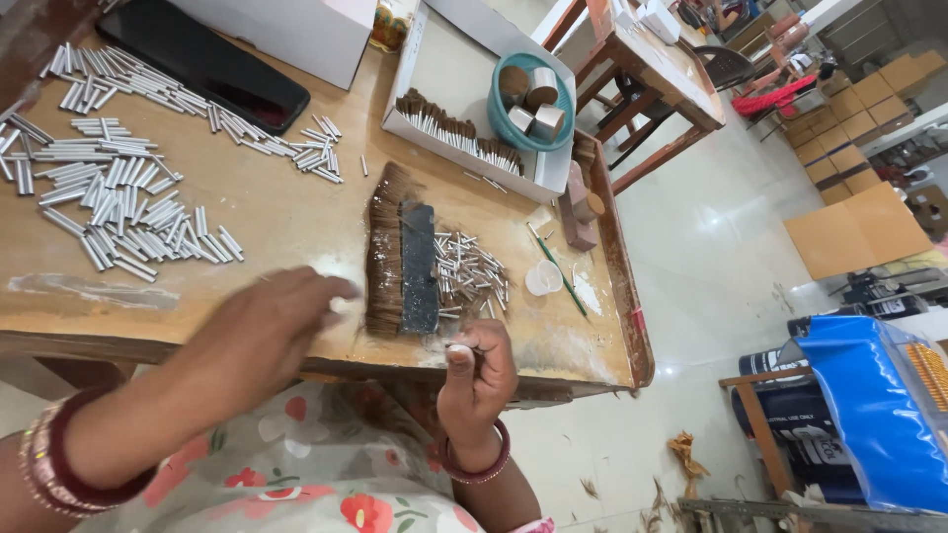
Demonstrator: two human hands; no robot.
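Right hand (pixel 477 380) fingers pinch a small metal ferrule (pixel 460 349), left hand (pixel 265 331) blurred, grip unclear, over worn wooden bench (pixel 286 212); teal bowl (pixel 499 118) holds metal cylinders.

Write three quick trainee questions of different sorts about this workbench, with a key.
1. True or false: the right hand pinches a small silver tube upright.
2. What lies on the row of brown bristles: A) a dark flat bar, B) a phone, C) a teal bowl?
3. Fill in: the left hand hovers over the wooden ____.

Key: 1 true; 2 A; 3 table.
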